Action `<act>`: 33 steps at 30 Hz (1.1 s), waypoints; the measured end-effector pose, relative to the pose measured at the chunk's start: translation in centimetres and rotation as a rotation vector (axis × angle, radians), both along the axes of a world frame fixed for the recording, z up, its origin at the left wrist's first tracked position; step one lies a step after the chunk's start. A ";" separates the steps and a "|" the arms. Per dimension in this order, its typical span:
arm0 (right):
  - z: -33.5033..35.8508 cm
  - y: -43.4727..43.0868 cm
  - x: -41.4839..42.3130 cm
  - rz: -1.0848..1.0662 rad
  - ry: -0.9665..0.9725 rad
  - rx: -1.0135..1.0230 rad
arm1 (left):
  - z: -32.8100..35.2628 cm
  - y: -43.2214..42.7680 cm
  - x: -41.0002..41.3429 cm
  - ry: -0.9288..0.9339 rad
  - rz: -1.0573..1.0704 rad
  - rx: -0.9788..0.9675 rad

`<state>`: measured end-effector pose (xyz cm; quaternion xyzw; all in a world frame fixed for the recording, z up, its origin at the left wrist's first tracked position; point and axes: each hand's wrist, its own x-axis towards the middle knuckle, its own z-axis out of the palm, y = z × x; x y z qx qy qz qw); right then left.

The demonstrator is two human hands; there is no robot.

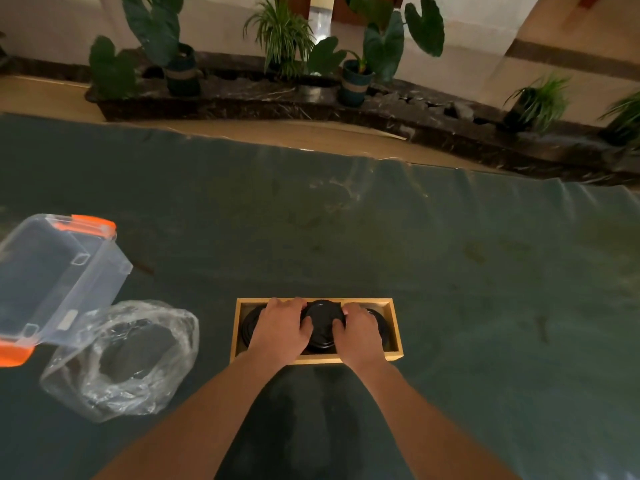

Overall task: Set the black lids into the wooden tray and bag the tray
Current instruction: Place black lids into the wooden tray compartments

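Note:
A long wooden tray lies on the dark green cloth in front of me. Inside it sit round black lids: one at the left end, one in the middle, one at the right end. My left hand rests palm down over the left part of the tray, fingers touching the middle lid's left side. On that lid's right side lies my right hand, fingers curled against it. A crumpled clear plastic bag lies open on the cloth, to the left of the tray.
A clear plastic storage box with orange latches lies tilted at the far left, touching the bag. The green cloth covers a wide table. Beyond its far edge stands a dark stone planter ledge with several potted plants.

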<state>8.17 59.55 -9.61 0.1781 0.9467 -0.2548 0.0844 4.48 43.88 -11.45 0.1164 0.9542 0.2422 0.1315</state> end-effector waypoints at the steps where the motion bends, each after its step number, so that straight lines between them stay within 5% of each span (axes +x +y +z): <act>1: 0.0 0.0 0.1 0.007 0.005 0.001 | -0.1 0.0 0.2 0.009 0.014 0.009; 8: -0.3 0.2 0.3 0.047 0.023 0.006 | -0.4 0.4 0.9 0.088 0.076 0.047; 24: 0.0 -0.1 0.9 0.147 0.043 0.361 | 0.2 1.5 1.3 0.110 0.234 -0.108; 30: 2.7 -3.2 2.8 0.180 0.179 0.202 | 6.1 -7.7 5.3 0.363 0.405 0.207; 33: 3.7 -8.9 3.0 0.286 0.149 -0.058 | 8.9 -16.5 7.3 0.546 0.709 0.220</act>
